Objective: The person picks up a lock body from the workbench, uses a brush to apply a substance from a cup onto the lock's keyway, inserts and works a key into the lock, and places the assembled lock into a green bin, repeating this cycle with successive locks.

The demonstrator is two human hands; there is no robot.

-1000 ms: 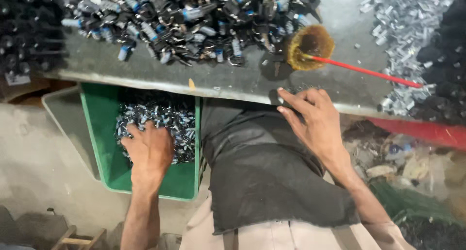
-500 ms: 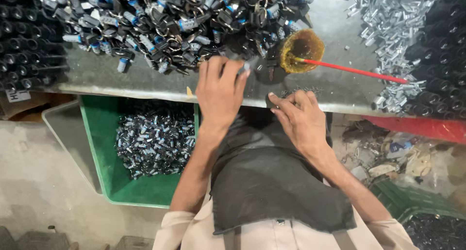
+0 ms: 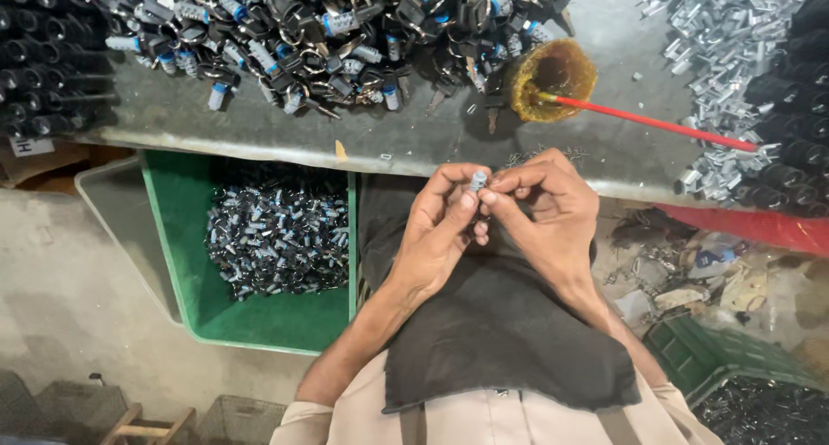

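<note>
My left hand point(image 3: 439, 229) and my right hand point(image 3: 546, 205) meet in front of me, just below the grey table's edge point(image 3: 259, 138). Together their fingertips pinch a small silver cylinder part point(image 3: 477, 181) held upright. A dark cloth point(image 3: 501, 324) covers my lap under both hands. On the table above lies a heap of dark keys and blue-tipped metal parts point(image 3: 328, 31). Right of that heap stands a small amber cup point(image 3: 553, 75) with a red stick point(image 3: 656, 123) in it.
A green bin point(image 3: 199, 298) of small silver-and-blue cylinders point(image 3: 276, 233) sits on the floor at my left. Shiny metal clips point(image 3: 717, 31) pile at the table's right. Black tubes point(image 3: 39, 65) line the left. A red tray point(image 3: 760, 229) and another green crate point(image 3: 717, 359) lie right.
My left hand left the green bin, rose to the table by the heap, then dropped back to meet my right hand. Both now pinch a small cylinder.
</note>
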